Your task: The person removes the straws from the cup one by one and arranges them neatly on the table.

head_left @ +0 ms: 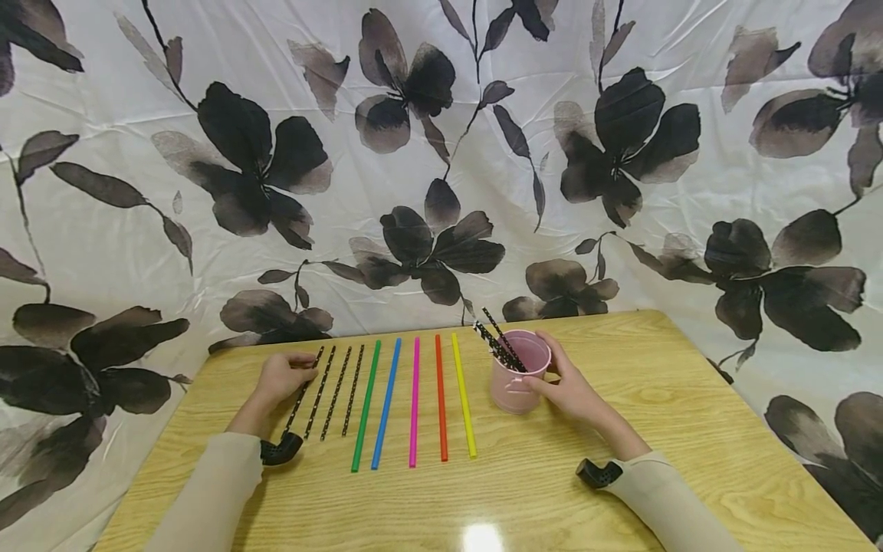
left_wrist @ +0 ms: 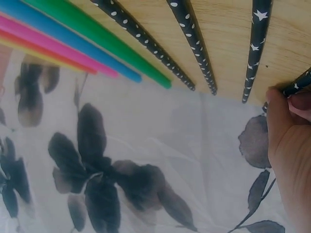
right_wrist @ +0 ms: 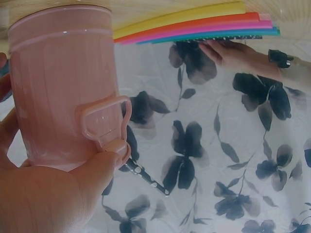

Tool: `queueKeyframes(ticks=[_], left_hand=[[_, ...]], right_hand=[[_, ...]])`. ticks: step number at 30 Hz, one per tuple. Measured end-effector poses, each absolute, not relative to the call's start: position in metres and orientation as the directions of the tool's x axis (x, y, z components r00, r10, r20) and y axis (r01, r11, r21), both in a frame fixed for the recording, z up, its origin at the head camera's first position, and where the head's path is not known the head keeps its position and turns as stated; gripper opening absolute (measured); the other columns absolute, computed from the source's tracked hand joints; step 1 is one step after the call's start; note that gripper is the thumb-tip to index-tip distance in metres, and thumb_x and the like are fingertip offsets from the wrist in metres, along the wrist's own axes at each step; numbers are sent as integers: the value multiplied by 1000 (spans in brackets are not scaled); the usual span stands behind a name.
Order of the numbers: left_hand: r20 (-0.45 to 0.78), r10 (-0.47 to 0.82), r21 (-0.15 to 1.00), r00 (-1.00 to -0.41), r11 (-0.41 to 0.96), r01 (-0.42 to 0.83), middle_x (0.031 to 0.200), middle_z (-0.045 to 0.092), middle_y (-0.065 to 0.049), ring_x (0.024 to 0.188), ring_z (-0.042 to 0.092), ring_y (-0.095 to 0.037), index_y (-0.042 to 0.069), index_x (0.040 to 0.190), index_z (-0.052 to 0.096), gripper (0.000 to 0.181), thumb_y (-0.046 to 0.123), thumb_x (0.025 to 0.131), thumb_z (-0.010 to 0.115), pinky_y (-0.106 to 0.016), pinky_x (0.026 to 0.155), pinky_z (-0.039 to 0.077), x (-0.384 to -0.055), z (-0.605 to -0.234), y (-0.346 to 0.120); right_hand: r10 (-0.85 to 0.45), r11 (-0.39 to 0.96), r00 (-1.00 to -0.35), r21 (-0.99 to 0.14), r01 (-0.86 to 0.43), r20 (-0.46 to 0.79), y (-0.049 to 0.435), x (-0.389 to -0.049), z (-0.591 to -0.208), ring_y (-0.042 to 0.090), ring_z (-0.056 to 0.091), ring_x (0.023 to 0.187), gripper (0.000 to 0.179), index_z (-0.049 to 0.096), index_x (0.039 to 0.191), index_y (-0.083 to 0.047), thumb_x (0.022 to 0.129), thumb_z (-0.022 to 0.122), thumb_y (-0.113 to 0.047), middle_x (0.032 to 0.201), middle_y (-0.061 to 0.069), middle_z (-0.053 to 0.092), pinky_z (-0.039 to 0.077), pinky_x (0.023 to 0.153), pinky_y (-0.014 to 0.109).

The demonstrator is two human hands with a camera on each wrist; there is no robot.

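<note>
Leftmost black straw (head_left: 297, 404), star-patterned, lay at the left end of a row on the table (head_left: 538, 491), pinched near its far end between the thumb and fingers of the left hand (head_left: 281, 379). Just to its right were three more black patterned straws (head_left: 336, 393), then a green straw (head_left: 367, 405), a blue straw (head_left: 386, 404), a pink straw (head_left: 415, 402), a red straw (head_left: 441, 398) and a yellow straw (head_left: 464, 395), all lying apart. Beyond the yellow one, the right hand (head_left: 569, 387) was clamped around the side of a pink bucket (head_left: 513, 392), from which black-and-white straws (head_left: 493, 343) leaned out leftward.
</note>
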State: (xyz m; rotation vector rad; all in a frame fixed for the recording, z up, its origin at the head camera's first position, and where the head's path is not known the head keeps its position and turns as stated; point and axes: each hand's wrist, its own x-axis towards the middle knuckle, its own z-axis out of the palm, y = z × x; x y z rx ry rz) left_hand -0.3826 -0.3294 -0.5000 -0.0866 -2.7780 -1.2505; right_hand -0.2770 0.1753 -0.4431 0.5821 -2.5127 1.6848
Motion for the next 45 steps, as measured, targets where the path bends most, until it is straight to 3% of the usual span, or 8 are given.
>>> queueKeyframes(ticks=[9, 19, 30, 39, 45], left_hand=[[136, -20, 695, -991, 715, 80, 91, 62, -13, 82, 57, -25, 1, 106, 62, 31, 15, 78, 67, -38, 70, 47, -383, -500, -328], [123, -37, 709, -992, 703, 62, 93, 61, -12, 84, 56, -24, 1, 107, 62, 33, 17, 78, 67, -36, 71, 47, -380, -500, -329], [119, -26, 762, -993, 644, 74, 92, 59, -14, 78, 57, -22, -1, 109, 59, 30, 15, 83, 61, -28, 60, 49, -376, -499, -332], [167, 2, 781, -986, 610, 133, 99, 56, -13, 83, 54, -25, 3, 114, 57, 34, 25, 89, 53, -30, 58, 48, -356, -487, -323], [321, 109, 756, -941, 568, 324, 100, 59, -13, 83, 56, -26, 5, 112, 60, 28, 20, 88, 55, -29, 54, 48, -336, -460, -290]], right_hand=[[-276, 332, -927, -880, -338, 252, 175, -273, -441, 39, 44, 105, 77, 15, 140, -8, 82, 64, -19, 128, 21, 36, 40, 82, 47], [-277, 329, -926, -880, -342, 257, 175, -273, -443, 38, 44, 106, 76, 16, 140, -15, 82, 64, -19, 128, 21, 36, 40, 83, 48], [-268, 334, -930, -881, -336, 253, 174, -272, -445, 38, 45, 106, 76, 16, 140, -16, 81, 65, -19, 129, 19, 36, 41, 82, 46], [-273, 336, -930, -882, -331, 246, 174, -270, -444, 38, 44, 106, 77, 15, 140, -11, 82, 64, -19, 128, 21, 36, 41, 83, 46], [-269, 335, -928, -879, -340, 257, 175, -270, -445, 38, 44, 106, 77, 15, 140, -17, 81, 65, -19, 129, 20, 35, 41, 82, 46]])
